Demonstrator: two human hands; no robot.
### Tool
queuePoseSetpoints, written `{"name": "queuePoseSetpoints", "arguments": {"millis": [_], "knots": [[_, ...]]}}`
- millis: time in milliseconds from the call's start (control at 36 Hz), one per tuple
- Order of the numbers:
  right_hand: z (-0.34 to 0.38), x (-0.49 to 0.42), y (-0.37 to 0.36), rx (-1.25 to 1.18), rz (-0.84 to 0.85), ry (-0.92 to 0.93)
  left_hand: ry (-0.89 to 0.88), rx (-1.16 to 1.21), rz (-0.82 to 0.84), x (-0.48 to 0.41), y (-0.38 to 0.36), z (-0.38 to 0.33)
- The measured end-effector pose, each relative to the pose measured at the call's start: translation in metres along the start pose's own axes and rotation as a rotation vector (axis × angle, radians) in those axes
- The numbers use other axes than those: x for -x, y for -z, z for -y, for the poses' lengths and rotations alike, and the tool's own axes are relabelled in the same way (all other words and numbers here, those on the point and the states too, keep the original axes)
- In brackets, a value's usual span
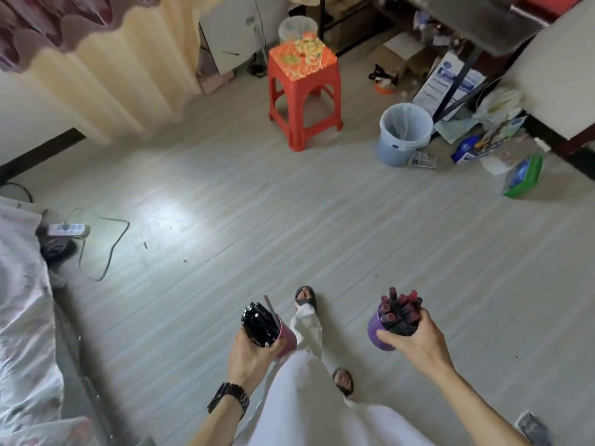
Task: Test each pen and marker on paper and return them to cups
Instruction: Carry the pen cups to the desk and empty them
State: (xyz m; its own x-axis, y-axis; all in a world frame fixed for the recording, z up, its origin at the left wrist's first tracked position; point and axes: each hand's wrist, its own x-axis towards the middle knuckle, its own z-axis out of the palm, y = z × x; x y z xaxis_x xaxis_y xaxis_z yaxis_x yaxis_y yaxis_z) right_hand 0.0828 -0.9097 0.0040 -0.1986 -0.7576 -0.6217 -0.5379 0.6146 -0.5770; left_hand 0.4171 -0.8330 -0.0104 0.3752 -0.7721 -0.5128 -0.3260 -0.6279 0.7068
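Note:
My left hand (249, 350) grips a pink cup (287, 338) packed with several black pens (259, 321), carried low in front of me. A watch sits on that wrist. My right hand (413, 336) grips a purple cup (377, 334) filled with several red-capped markers (399, 305). Both cups are held above the floor, tilted slightly. No paper is visible.
A red plastic stool (304, 91) stands ahead on the pale floor. A blue bin (404, 133) sits right of it, with bags and boxes around a table leg. A bed edge (22, 300) and a power strip with cable (69, 230) lie at left. My sandalled feet are below.

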Motion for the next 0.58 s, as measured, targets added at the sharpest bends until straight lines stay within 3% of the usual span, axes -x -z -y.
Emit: {"name": "queuePoseSetpoints", "arguments": {"millis": [194,444,583], "knots": [[0.06,-0.038,-0.013,-0.098,-0.051,-0.103,-0.096,-0.016,0.082,-0.109,0.015,-0.066],[0.148,-0.117,-0.008,-0.209,-0.167,-0.196,-0.179,-0.127,0.056,-0.247,0.039,-0.162],[0.191,-0.183,0.003,-0.209,-0.195,-0.199,-0.143,-0.153,0.071,-0.301,0.033,-0.2]]}}
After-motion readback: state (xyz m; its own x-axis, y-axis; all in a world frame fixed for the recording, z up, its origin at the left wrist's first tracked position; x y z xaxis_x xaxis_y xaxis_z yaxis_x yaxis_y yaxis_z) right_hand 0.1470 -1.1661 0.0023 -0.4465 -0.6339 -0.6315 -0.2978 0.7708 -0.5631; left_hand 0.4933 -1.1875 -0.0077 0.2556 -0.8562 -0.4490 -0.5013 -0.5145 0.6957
